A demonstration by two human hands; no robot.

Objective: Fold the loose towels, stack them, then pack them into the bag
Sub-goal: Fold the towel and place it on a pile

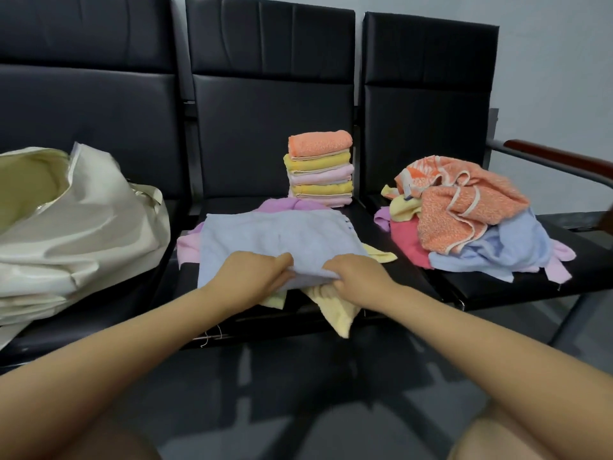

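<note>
Gripping the blue towel's [272,240] near edge, left hand [255,277] and right hand [358,277] (both curled)

No legible txt, labels or nos. anywhere; tag on orange towel [406,189] too blurry.

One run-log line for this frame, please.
phase: folding | left hand, right hand: grip near edge of light blue towel | folded stack: middle seat | cream bag: open
</note>
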